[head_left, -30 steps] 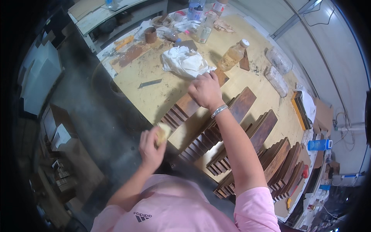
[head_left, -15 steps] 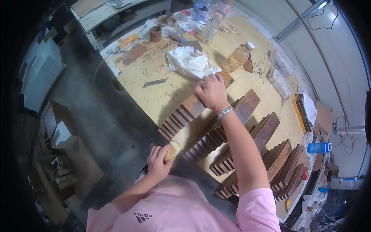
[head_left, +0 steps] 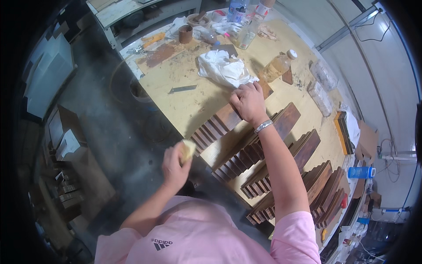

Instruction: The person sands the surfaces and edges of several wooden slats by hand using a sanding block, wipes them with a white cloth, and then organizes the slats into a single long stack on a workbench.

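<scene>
In the lower left centre of the frame, the left hand (head_left: pixel 175 165) is closed around a yellowish pad (head_left: pixel 188 151), just beside the ends of the stepped wooden boards (head_left: pixel 216 126) at the centre, on the tabletop (head_left: pixel 160 81). The right hand (head_left: pixel 249 102) lies over those boards, fingers curled; whether it grips them I cannot tell. A crumpled white cloth (head_left: pixel 221 67) sits near it, upper centre.

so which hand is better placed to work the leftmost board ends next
The left hand, likely: it grips the yellow pad near the board ends, while the right hand rests on those boards.
</scene>
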Tool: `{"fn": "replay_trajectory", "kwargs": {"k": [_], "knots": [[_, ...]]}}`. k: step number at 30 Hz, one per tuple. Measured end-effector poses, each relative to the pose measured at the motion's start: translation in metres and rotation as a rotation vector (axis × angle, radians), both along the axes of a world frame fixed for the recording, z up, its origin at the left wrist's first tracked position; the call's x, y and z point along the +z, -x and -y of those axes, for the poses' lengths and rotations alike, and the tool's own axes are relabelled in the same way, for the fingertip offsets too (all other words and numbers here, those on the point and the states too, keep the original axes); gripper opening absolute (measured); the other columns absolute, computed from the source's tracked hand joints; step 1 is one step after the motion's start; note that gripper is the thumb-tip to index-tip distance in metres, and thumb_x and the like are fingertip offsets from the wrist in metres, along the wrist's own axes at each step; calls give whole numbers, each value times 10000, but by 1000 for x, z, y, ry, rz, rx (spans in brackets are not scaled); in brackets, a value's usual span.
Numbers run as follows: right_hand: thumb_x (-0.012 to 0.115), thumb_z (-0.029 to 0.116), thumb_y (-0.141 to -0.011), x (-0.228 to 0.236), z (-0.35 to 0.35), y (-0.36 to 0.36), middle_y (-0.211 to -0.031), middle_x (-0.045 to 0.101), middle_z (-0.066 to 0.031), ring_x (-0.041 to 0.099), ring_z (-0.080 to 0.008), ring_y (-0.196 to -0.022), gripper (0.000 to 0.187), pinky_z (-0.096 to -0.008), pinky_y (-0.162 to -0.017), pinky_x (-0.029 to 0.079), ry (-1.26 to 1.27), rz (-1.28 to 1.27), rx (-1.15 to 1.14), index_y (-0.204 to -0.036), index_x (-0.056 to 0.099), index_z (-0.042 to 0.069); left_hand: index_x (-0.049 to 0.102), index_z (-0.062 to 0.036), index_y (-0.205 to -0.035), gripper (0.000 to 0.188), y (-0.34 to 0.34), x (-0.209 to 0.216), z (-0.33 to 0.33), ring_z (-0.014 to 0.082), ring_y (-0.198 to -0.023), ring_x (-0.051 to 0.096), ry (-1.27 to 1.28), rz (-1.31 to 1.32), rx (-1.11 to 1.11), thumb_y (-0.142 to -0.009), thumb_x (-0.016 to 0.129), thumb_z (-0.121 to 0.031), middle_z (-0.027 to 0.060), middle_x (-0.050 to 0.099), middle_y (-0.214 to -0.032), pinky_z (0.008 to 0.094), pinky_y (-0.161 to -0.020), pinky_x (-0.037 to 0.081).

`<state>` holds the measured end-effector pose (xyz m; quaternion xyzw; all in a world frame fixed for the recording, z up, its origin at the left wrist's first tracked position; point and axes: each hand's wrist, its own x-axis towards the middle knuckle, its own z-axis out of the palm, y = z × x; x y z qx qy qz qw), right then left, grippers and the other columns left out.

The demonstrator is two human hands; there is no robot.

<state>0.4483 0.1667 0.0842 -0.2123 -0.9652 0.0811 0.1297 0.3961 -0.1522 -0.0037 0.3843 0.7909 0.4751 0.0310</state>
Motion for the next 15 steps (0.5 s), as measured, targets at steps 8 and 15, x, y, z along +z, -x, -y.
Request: {"fn": "replay_trajectory", "kwargs": {"k": [8,15], "knots": [[522,323,-934,-3,2,2,-898,671,-84,600,-284,-1012,343,-463,-1146,347,0,-34,9,-789,755,119,645,-27,-1209,485,-8,-1,24,292,-805,566,11,60,-79,-747,784,17,92,560,-854,414,-725,480],[639,243,-926,42,-8,-38,-1158,676,-113,580,-313,-1112,232,-457,-1043,411,39,-405,-51,-1038,763,82,675,-48,-1157,500,-5,21,27,268,-747,560,-109,100,-200,-681,804,37,69,548,-789,400,-651,472]]}}
